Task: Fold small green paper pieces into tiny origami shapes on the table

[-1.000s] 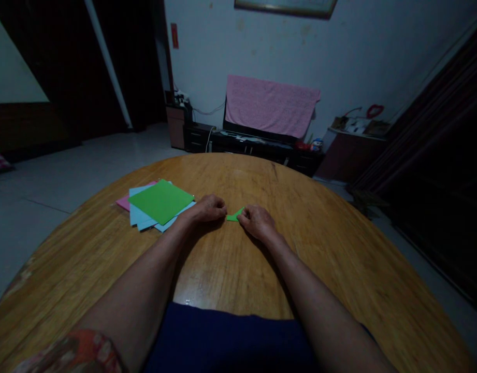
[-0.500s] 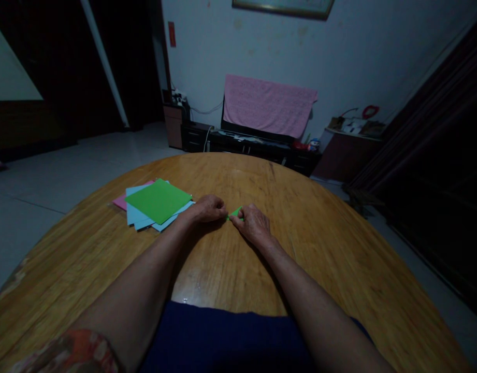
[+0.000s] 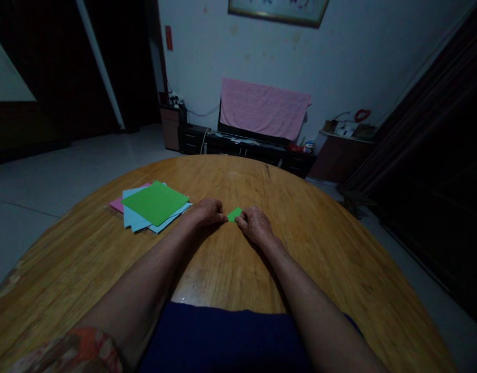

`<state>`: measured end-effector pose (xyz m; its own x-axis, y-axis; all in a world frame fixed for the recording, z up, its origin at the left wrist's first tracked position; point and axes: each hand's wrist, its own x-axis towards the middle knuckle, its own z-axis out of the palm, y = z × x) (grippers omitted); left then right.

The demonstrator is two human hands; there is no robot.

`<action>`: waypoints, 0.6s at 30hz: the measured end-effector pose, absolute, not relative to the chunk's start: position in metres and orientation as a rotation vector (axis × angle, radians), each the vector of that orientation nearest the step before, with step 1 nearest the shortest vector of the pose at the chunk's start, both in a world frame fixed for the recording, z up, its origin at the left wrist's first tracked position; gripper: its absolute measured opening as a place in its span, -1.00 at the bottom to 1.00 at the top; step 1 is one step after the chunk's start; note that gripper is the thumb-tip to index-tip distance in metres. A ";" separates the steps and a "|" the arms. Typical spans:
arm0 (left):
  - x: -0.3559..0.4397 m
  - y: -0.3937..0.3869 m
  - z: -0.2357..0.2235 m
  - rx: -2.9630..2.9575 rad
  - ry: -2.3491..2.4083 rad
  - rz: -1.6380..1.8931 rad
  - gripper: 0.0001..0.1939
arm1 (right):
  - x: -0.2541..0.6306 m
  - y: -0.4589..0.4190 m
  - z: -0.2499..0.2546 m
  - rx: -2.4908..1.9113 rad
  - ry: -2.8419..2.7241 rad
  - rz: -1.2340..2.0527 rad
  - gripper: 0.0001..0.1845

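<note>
A small folded piece of green paper (image 3: 234, 214) lies on the round wooden table between my two hands. My left hand (image 3: 210, 211) is closed, its fingertips pinching the paper's left edge. From the other side my right hand (image 3: 255, 224) pinches the right edge between thumb and fingers. The parts of the paper under the fingertips are hidden. Just left of my left hand, a green sheet (image 3: 156, 202) rests on top of a fanned stack of light blue sheets (image 3: 131, 219) and pink paper (image 3: 117, 204).
The wooden table (image 3: 230, 269) curves away on all sides, its near edge against my dark blue clothing (image 3: 226, 336). Beyond it stand a low black cabinet (image 3: 238, 146) and a screen under a pink towel (image 3: 264, 108). A side cabinet (image 3: 339, 158) is at right.
My fingers have shifted on the small green paper. My left hand now pinches its edge, and more of its face shows as a compact pointed shape. The view has turned slightly right.
</note>
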<state>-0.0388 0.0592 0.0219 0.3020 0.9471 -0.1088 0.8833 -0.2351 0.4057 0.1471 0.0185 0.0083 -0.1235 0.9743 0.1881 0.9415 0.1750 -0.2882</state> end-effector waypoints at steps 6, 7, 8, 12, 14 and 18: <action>-0.039 0.058 0.023 2.192 1.623 0.201 -0.69 | 0.179 0.028 0.017 -1.919 -2.061 0.351 -0.78; -0.038 0.058 0.024 2.190 1.628 0.195 -0.69 | 0.182 0.029 0.017 -1.912 -2.043 0.353 -0.77; -0.038 0.057 0.024 2.189 1.633 0.191 -0.69 | 0.182 0.030 0.018 -1.912 -2.030 0.352 -0.76; -0.037 0.054 0.027 2.199 1.621 0.224 -0.72 | 0.176 0.029 0.019 -1.927 -2.017 0.282 -0.68; -0.038 0.054 0.027 2.209 1.594 0.272 -0.74 | 0.173 0.028 0.018 -1.925 -2.018 0.252 -0.68; -0.041 0.057 0.023 2.225 1.536 0.317 -0.79 | 0.172 0.030 0.014 -1.896 -1.963 0.340 -0.75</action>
<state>-0.0410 0.0569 0.0232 0.3646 0.9299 -0.0479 0.8351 -0.3038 0.4587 0.1717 0.0302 0.0138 -0.0094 0.9941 0.1083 0.8999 0.0556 -0.4326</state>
